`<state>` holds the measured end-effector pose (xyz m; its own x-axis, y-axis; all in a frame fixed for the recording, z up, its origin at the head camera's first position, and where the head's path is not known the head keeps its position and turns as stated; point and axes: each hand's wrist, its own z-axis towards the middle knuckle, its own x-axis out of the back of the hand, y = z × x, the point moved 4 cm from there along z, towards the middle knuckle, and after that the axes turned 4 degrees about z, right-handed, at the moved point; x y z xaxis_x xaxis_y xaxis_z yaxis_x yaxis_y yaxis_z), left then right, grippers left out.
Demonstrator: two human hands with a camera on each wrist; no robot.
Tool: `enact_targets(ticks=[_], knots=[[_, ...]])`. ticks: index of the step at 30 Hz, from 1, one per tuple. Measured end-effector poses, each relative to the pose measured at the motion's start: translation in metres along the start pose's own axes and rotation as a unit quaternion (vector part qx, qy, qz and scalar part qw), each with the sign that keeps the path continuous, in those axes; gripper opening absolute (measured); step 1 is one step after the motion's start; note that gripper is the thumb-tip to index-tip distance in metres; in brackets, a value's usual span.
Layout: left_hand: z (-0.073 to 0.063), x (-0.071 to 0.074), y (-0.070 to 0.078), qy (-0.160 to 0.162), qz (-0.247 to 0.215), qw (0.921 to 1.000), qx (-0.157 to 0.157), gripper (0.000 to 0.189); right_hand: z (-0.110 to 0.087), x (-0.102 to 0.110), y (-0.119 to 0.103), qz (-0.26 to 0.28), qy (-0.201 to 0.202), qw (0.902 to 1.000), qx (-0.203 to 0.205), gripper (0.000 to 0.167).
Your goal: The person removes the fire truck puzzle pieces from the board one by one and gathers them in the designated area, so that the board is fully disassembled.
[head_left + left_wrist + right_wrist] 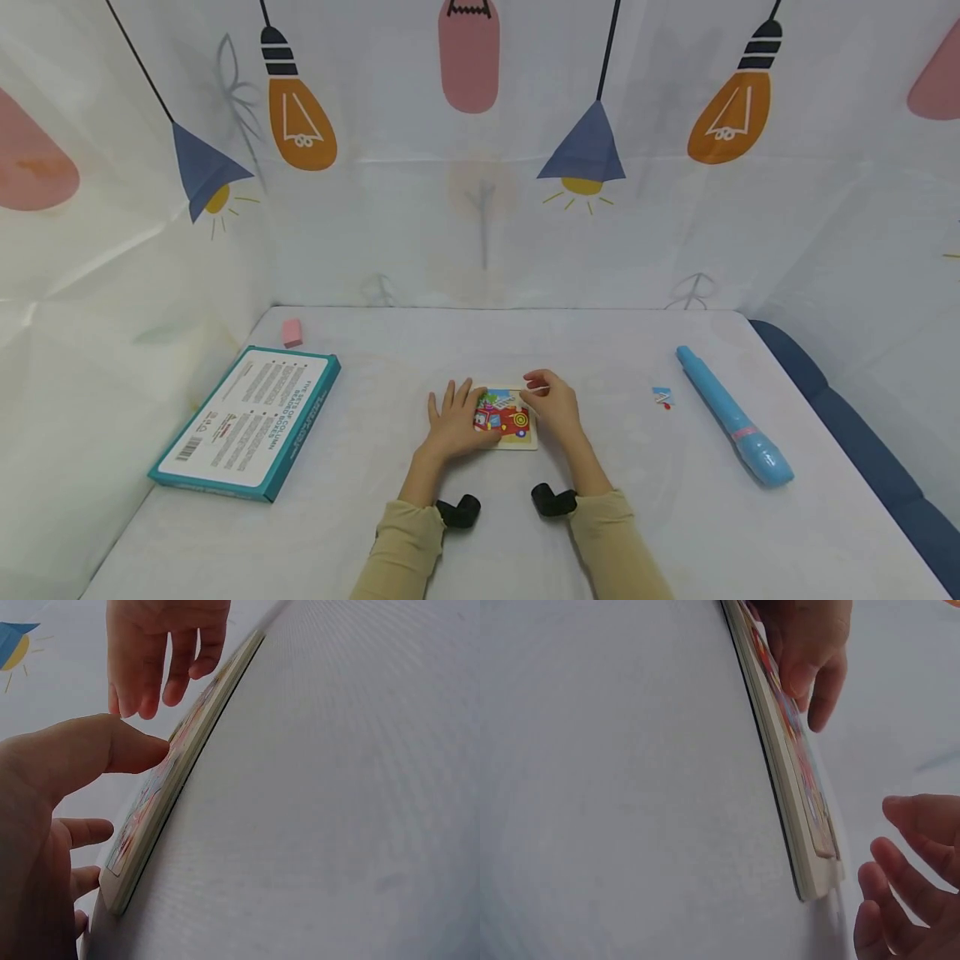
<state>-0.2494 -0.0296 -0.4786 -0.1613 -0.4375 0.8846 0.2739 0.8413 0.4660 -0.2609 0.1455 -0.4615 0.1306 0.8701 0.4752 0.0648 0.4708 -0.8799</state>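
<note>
Picture puzzle (513, 421) lies flat on the white table (495, 558), in front of the person and between the two hands; a red vehicle shows on its face. Left hand (452, 423): fingers spread, laid over the left part of the puzzle, thumb resting on the near part of its face; contact without a closed grip. Right hand (553, 405): fingers loosely bent and parted, at the puzzle's upper right side; the right wrist view shows the fingers apart from the board and nothing visible between them. A cream patch shows at the puzzle's upper right; detail too small to read further. Small picture piece (663, 397), blue, white and red, lies on the table to the right, well apart from the puzzle. Just beyond it, a light blue pen-shaped tube (733, 417) with a pink band lies at a slant. Far left: teal-edged box (247, 421), printed white face up; pink block (292, 332) just beyond its far edge. Both sleeves yellowish, a black wrist camera (459, 511) at the left cuff.
</note>
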Motion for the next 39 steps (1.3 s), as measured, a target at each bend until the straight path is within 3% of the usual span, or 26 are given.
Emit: enact_targets(ticks=[4, 8, 13, 24, 32, 39], knots=[[0.000, 0.000, 0.000, 0.000, -0.006, 1.0000, -0.003, 0.075, -0.002, -0.008, -0.005, -0.073, -0.031, 0.9967, 0.018, 0.022], [0.000, -0.001, -0.001, 0.001, -0.006, 1.0000, -0.004, 0.074, -0.004, -0.014, -0.009, -0.157, -0.048, 0.9856, 0.040, 0.027], [0.001, -0.002, -0.001, 0.004, -0.007, 1.0000, -0.003, 0.074, -0.004, -0.019, -0.009, -0.189, -0.060, 0.9795, 0.035, 0.032], [0.000, -0.001, -0.001, 0.000, -0.012, 0.9999, -0.002, 0.074, -0.001, -0.022, -0.010, -0.134, -0.067, 0.9886, 0.013, 0.026], [0.001, -0.001, -0.001, -0.003, -0.007, 1.0000, -0.001, 0.075, 0.000, -0.020, -0.008, -0.020, -0.057, 0.9982, 0.004, 0.022], [0.001, -0.003, -0.002, -0.005, -0.002, 1.0000, -0.001, 0.076, 0.002, -0.003, -0.002, 0.057, -0.031, 0.9976, -0.023, 0.022]])
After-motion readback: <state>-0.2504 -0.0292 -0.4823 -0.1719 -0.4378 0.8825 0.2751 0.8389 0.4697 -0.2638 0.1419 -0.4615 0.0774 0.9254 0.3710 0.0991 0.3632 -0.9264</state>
